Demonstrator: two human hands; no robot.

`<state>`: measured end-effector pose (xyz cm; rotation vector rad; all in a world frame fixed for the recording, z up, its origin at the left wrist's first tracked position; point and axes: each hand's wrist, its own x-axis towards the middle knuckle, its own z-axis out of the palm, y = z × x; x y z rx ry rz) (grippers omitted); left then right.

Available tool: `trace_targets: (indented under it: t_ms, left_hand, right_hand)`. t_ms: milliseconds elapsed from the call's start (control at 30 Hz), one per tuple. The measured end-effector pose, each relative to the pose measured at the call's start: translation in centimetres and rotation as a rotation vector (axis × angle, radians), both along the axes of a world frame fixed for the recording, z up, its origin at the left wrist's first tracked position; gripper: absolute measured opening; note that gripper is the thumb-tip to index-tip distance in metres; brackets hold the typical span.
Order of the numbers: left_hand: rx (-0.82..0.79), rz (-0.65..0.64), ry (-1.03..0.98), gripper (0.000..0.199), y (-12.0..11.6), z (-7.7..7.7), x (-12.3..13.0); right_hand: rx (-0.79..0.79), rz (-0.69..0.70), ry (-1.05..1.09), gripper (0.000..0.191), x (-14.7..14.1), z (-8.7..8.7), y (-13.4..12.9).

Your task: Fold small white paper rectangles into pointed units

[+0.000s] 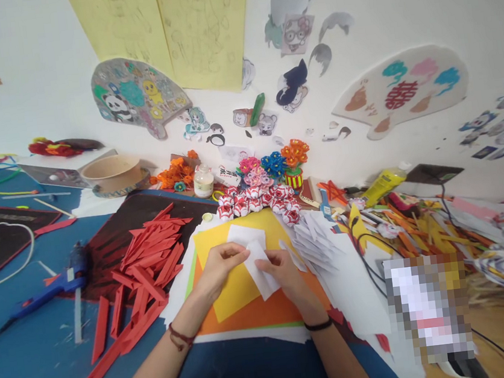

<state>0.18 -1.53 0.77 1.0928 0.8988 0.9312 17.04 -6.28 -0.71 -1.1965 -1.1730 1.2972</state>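
Both of my hands pinch a small strip of white paper (262, 274) above the middle of the table. My left hand (225, 266) has thumb and forefinger closed on its upper left edge. On the right edge, my right hand (283, 271) grips it between thumb and fingers. Beneath lie a yellow sheet (227, 295), an orange sheet (224, 327) and white sheets. Another white piece (243, 233) rests on the yellow sheet, partly behind the held strip. A pile of folded white paper pieces (315, 243) sits just right of my right hand.
Folded red paper strips (150, 255) are heaped at left, beside a blue glue gun (65, 282). Red-and-white paper flowers (253, 200) line the back, near a glass jar (203, 181). Paper scraps (414, 231) and a black cable (364, 255) spread along the right.
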Motion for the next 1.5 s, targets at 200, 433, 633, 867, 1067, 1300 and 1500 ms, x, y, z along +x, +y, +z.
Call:
trace_targets:
  t_ms: [200,433,633,867,1067,1300,1500]
  left_hand:
    - [-0.006,-0.008,-0.014,0.025,0.0,-0.1,-0.1]
    - [0.045,-0.014,0.037,0.025,-0.2,0.0,0.0]
    - [0.157,-0.018,0.21,0.028,-0.1,-0.2,0.1]
    - [0.464,0.009,0.436,0.021,-0.1,0.1,-0.1]
    - [0.439,-0.003,0.417,0.019,-0.3,0.2,-0.1]
    - [0.457,-0.038,0.43,0.025,-0.3,0.2,0.1]
    - [0.452,-0.072,0.453,0.031,-0.2,0.2,-0.1]
  right_hand:
    - [0.026,0.022,-0.108,0.03,-0.1,0.5,-0.1]
    - [0.069,-0.052,-0.273,0.036,-0.4,-0.1,0.0]
    - [0.103,-0.127,-0.266,0.04,-0.5,-0.4,0.1]
    - [0.176,-0.122,-0.349,0.04,-0.5,0.7,0.0]
    - [0.16,-0.065,-0.328,0.038,-0.6,0.9,-0.1]
    - [0.154,-0.075,-0.345,0.036,-0.6,1.4,-0.1]
    - [0.179,-0.109,-0.369,0.04,-0.7,0.9,-0.1]
